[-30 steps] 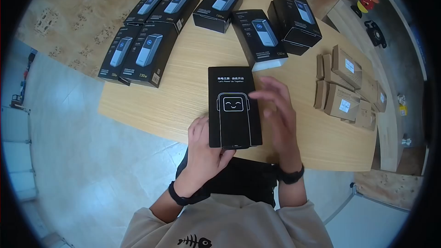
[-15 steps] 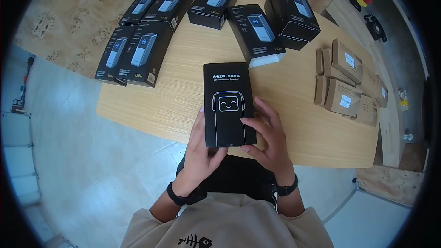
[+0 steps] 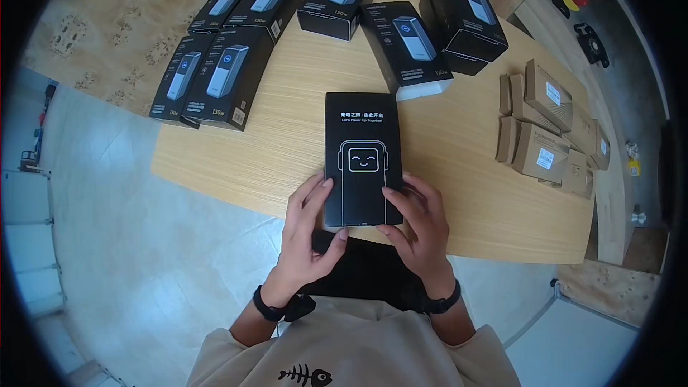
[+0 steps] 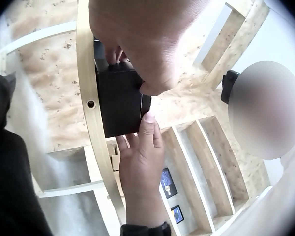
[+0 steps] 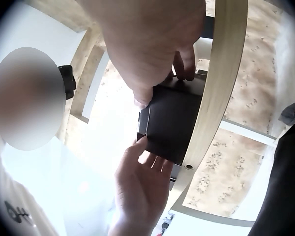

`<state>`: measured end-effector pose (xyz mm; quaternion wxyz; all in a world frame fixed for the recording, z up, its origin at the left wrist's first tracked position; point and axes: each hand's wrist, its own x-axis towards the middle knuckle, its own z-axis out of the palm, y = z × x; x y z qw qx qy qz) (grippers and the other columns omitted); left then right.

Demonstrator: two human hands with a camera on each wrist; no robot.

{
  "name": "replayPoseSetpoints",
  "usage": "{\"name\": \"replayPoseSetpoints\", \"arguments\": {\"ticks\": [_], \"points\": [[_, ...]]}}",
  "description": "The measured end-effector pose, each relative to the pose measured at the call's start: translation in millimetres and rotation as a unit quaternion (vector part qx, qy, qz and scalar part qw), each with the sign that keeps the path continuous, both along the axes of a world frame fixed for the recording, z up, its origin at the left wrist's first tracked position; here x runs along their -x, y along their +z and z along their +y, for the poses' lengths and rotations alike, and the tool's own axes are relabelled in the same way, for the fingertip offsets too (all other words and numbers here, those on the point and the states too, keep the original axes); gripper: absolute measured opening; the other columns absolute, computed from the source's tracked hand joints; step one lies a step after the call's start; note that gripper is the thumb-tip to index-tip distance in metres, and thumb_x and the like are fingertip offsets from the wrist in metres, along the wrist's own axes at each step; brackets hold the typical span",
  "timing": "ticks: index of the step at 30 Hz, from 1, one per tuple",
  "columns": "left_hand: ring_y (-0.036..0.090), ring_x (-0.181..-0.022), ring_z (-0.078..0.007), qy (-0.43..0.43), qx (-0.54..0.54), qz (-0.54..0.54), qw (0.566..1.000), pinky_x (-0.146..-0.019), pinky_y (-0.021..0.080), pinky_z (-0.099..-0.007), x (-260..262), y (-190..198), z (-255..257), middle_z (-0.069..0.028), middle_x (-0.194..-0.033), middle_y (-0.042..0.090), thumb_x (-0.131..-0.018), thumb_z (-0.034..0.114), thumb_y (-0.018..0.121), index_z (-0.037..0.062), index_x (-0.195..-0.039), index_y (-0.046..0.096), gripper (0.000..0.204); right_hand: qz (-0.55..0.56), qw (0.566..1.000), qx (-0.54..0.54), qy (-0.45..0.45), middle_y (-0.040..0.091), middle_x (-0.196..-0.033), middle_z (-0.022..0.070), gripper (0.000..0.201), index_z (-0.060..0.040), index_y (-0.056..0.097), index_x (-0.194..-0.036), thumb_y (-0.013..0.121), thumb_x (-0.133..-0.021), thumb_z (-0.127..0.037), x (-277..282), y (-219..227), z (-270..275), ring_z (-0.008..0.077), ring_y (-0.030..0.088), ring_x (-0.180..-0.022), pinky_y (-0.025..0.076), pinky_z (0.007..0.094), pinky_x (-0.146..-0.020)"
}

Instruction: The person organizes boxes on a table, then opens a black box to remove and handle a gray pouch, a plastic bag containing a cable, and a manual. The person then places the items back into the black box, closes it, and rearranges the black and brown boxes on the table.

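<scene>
A black cardboard box with a smiling figure and white lettering on its face is at the near edge of the table, its long sides running away from me. My left hand grips its near left corner, fingers along the side and thumb at the near end. Opposite it, my right hand holds the near right corner, the index fingertip on the printed face and the thumb at the near end. In the left wrist view, the box's plain dark end shows between both hands; the right wrist view shows that end too.
Several black boxes with a silver device pictured and "130W" stand at the table's back left and back right. Brown cartons are grouped at the right. Beyond is a shelf with a black telephone.
My left hand has come from under the box to its near left corner. The right hand, earlier raised off the box, has come down and left onto its near right corner.
</scene>
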<state>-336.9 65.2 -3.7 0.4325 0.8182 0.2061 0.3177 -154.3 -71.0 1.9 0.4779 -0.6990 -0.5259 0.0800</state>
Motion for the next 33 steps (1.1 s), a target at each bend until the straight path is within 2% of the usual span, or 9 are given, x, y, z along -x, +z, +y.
{"name": "replayPoseSetpoints", "arguments": {"ticks": [2,12,15,17,21,24,26,31,33], "points": [[0.050,-0.143,-0.0451,-0.006,-0.045,0.016,0.999,-0.118,0.043,-0.0489,-0.1,6.2,1.5,-0.0293,-0.156,0.042,-0.085,0.005,0.072,-0.0019,-0.154,0.048,0.073,0.004,1.000,-0.003,0.020,0.048,-0.151,0.0180,0.052,-0.0079,0.068,-0.139,0.084,-0.090,-0.018,0.3,0.0,-0.8,0.0344,0.067,-0.127,0.057,0.0439,-0.103],[0.050,-0.139,-0.0401,0.054,0.069,-0.018,0.996,-0.116,0.043,-0.0472,-12.6,1.2,-3.7,-0.0232,-0.149,0.048,-0.092,0.007,0.071,0.0025,-0.144,0.055,0.054,0.041,0.999,-0.007,0.005,0.045,-0.150,0.0202,0.042,-0.0046,0.068,-0.133,0.078,-0.092,-0.008,9.0,5.1,2.7,0.0366,0.064,-0.126,0.054,0.0434,-0.104],[0.050,-0.138,-0.0389,0.062,0.069,-0.021,0.995,-0.116,0.044,-0.0456,-14.3,0.1,-5.0,-0.0220,-0.147,0.049,-0.091,0.005,0.073,0.0033,-0.144,0.055,0.057,0.081,0.997,-0.017,-0.004,0.047,-0.148,0.0204,0.048,-0.0032,0.062,-0.138,0.075,-0.092,-0.005,9.7,-9.3,4.6,0.0347,0.060,-0.129,0.051,0.0428,-0.107],[0.050,-0.138,-0.0384,0.063,0.074,-0.021,0.995,-0.115,0.045,-0.0450,-13.3,0.3,-4.6,-0.0216,-0.146,0.049,-0.089,0.003,0.074,0.0037,-0.145,0.054,0.059,0.260,0.960,-0.097,-0.041,0.051,-0.146,0.0209,0.054,-0.0006,0.054,-0.142,0.074,-0.092,-0.002,19.4,-19.5,10.4,0.0318,0.057,-0.133,0.049,0.0431,-0.108],[0.048,-0.141,-0.0355,0.043,0.071,0.005,0.997,-0.117,0.044,-0.0455,-10.4,6.9,-1.4,-0.0195,-0.148,0.045,-0.091,0.001,0.071,0.0034,-0.147,0.053,0.058,0.260,0.961,-0.055,-0.077,0.055,-0.141,0.0204,0.057,0.0015,0.049,-0.143,0.074,-0.092,-0.001,30.1,-15.2,11.5,0.0291,0.059,-0.130,0.050,0.0415,-0.107],[0.047,-0.143,-0.0327,0.032,0.070,0.017,0.997,-0.119,0.043,-0.0456,-9.8,6.1,-2.9,-0.0177,-0.148,0.043,-0.094,-0.001,0.067,0.0030,-0.148,0.051,0.056,0.237,0.964,-0.068,-0.101,0.058,-0.133,0.0188,0.053,0.0026,0.052,-0.139,0.075,-0.092,-0.002,38.3,-21.3,6.7,0.0279,0.064,-0.122,0.052,0.0399,-0.103],[0.047,-0.144,-0.0328,0.037,0.064,0.008,0.997,-0.119,0.043,-0.0453,-10.7,3.6,-2.4,-0.0176,-0.147,0.043,-0.094,-0.002,0.068,0.0035,-0.147,0.052,0.056,0.182,0.972,-0.072,-0.128,0.061,-0.122,0.0157,0.049,0.0020,0.054,-0.134,0.077,-0.091,-0.003,42.3,-23.2,6.6,0.0251,0.067,-0.107,0.053,0.0368,-0.094],[0.052,-0.133,-0.0302,0.110,0.045,0.025,0.993,-0.111,0.048,-0.0418,-1.0,0.2,-6.4,-0.0164,-0.141,0.048,-0.093,-0.003,0.069,0.0032,-0.137,0.062,0.045,0.189,0.971,-0.025,-0.148,0.062,-0.108,0.0117,0.043,-0.0001,0.055,-0.124,0.081,-0.090,-0.007,48.4,-16.7,12.8,0.0206,0.063,-0.094,0.051,0.0340,-0.083],[0.054,-0.126,-0.0356,0.140,0.011,-0.008,0.990,-0.106,0.046,-0.0416,-2.1,-0.8,4.1,-0.0199,-0.132,0.055,-0.089,0.004,0.076,0.0042,-0.133,0.065,0.045,0.193,0.970,-0.013,-0.146,0.062,-0.105,0.0107,0.043,-0.0009,0.055,-0.121,0.083,-0.090,-0.009,53.6,-12.0,26.7,0.0197,0.062,-0.092,0.050,0.0334,-0.082]]}}
